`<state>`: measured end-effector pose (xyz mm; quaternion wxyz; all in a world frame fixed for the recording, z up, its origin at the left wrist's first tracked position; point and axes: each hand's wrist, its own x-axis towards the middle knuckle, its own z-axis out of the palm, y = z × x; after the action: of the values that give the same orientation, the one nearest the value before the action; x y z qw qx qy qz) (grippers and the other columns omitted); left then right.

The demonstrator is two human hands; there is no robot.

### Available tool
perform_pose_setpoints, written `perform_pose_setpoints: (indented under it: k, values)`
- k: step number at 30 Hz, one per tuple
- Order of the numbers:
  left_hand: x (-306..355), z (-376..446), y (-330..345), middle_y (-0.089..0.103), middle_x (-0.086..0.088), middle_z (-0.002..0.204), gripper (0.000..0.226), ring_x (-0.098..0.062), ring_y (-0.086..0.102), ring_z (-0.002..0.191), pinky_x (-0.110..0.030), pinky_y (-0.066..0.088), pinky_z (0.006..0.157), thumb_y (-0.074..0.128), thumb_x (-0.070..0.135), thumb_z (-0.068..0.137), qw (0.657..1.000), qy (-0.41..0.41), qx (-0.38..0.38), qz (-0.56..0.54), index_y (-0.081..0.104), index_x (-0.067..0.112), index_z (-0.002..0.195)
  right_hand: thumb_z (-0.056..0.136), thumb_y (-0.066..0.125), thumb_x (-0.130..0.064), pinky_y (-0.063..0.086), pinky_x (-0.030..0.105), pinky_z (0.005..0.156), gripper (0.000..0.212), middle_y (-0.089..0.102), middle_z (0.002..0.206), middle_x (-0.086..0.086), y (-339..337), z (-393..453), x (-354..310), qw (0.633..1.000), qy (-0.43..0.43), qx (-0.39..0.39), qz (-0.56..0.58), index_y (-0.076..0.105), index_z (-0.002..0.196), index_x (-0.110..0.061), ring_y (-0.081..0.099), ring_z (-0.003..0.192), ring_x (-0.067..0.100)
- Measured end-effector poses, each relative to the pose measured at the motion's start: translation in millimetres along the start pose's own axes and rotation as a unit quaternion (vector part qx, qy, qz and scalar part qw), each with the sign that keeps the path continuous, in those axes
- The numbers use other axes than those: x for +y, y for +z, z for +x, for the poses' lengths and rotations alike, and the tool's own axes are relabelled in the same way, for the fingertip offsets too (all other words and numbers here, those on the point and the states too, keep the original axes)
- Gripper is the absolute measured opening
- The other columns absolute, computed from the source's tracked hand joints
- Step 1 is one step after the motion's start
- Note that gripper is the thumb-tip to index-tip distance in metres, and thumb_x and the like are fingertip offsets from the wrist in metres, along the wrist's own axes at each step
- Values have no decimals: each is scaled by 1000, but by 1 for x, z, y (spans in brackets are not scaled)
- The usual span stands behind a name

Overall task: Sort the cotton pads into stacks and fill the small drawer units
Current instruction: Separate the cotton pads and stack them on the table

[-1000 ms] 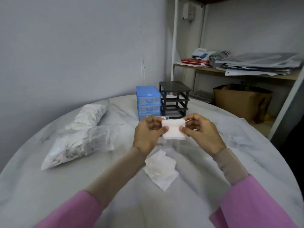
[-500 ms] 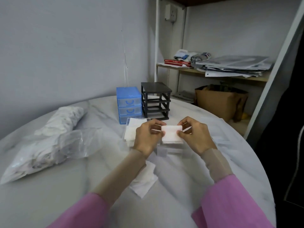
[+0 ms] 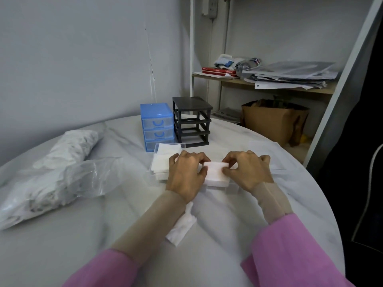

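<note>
Head view: my left hand (image 3: 186,175) and right hand (image 3: 246,170) pinching stack of cotton pads (image 3: 216,175) at both ends, fingers curled on it, lowering into clear drawer (image 3: 232,188) on desk (image 3: 228,220).

Second clear drawer (image 3: 167,146) beside it already holding pads. Black unit (image 3: 191,121) standing with all slots vacant; blue unit (image 3: 157,126) keeping drawers in, contents unreadable. Bag (image 3: 51,179) looking far from emptied; loose pad (image 3: 181,227) partly hiding under left forearm. Judging task early.

Light: dim, cool, even indoor light.
Shadows: soft, faint.
Sharpness: slightly soft throughout.
Edges: wide-angle bending; right side dark.
</note>
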<state>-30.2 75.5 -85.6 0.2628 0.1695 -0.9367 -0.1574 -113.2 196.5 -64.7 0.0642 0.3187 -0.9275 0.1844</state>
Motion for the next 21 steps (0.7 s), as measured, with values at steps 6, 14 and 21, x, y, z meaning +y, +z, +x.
perform_pose_setpoints:
  k: [6,14,21]
  values:
    - [-3,1,3,60,5,122,35,-17,46,117,-32,26,104,53,24,92,999,-7,-38,-18,52,24,128,90,60,-25,27,37,98,31,57,122,-3,2,-1,-4,1000,-27,-2,-13,55,120,-25,45,117,17]
    - [-5,5,-6,61,1,121,25,-16,45,117,-30,34,101,59,20,90,997,55,-50,-22,64,21,115,88,60,-13,42,24,86,21,60,114,1,3,-3,-8,994,-90,16,53,62,109,-16,54,103,15]
    - [-6,6,-6,62,1,117,24,-15,42,120,-31,30,102,54,25,92,995,49,-82,36,65,28,114,90,57,-14,41,26,89,21,61,116,2,7,-1,-5,995,-82,-56,29,65,109,-17,56,105,19]
